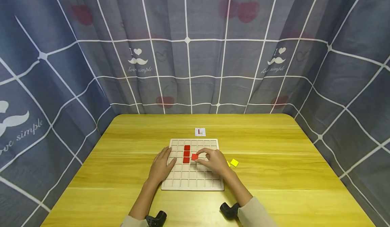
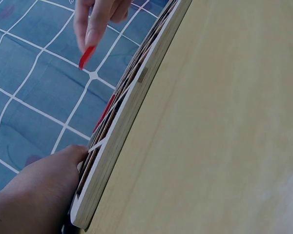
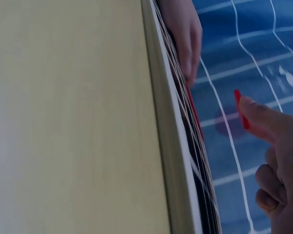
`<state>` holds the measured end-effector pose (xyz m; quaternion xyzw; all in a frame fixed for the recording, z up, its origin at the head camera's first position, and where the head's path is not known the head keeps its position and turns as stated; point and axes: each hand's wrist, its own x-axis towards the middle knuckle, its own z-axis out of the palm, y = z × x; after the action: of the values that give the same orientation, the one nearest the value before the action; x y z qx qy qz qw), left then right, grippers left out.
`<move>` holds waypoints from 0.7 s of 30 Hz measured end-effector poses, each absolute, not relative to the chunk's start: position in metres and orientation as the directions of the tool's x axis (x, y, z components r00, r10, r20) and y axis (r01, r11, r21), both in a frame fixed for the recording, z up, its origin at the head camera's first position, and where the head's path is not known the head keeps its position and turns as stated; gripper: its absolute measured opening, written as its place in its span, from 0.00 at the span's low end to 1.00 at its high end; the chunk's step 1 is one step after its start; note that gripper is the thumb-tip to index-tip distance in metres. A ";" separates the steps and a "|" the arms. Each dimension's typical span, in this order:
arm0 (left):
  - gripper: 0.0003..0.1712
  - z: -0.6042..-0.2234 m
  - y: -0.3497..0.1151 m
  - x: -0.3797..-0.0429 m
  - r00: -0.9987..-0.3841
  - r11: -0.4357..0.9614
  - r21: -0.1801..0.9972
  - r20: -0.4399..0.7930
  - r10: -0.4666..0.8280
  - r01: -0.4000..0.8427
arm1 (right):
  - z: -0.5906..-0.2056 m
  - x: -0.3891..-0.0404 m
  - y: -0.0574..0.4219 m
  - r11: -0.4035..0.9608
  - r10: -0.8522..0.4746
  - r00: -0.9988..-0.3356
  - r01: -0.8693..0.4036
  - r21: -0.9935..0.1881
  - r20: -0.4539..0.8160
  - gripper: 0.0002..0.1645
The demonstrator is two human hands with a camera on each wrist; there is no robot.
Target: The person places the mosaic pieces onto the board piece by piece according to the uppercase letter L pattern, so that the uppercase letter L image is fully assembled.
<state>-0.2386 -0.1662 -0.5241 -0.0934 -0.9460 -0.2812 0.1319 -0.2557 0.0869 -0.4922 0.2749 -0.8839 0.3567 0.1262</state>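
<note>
A pale wooden grid board (image 1: 193,184) lies on the table, with three red square tiles (image 1: 187,154) set in a column in its upper middle. My right hand (image 1: 214,161) pinches another red square tile (image 1: 194,157) between thumb and fingertips, just right of the column's lowest tile. In the right wrist view this tile (image 3: 241,109) is raised above the board's surface. My left hand (image 1: 161,166) rests at the board's left edge, thumb over the rim and fingers extended along the side.
Yellow tiles (image 1: 234,162) lie on the table right of the board, one partly hidden by the right hand. A small printed grid card (image 1: 200,132) sits beyond the board's far edge. A grey checked curtain (image 1: 204,61) stands behind and beside the wooden table (image 1: 122,135).
</note>
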 end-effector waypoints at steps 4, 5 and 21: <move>0.33 -0.525 -0.167 -0.240 -0.944 0.826 0.503 0.314 0.102 0.256 | -0.495 -0.252 0.069 0.613 -0.445 -0.810 -0.586 -0.530 0.382 0.16; 0.33 -0.525 -0.167 -0.240 -0.944 0.826 0.503 0.315 0.101 0.256 | -0.496 -0.251 0.065 0.614 -0.455 -0.808 -0.589 -0.525 0.375 0.16; 0.33 -0.526 -0.167 -0.240 -0.947 0.828 0.500 0.302 0.107 0.253 | -0.507 -0.249 0.052 0.652 -0.512 -0.795 -0.606 -0.456 0.325 0.16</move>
<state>-0.2401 -0.1672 -0.5258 -0.0951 -0.9470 -0.2771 0.1316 -0.2494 0.0520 -0.5072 0.3089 -0.9050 0.2803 0.0840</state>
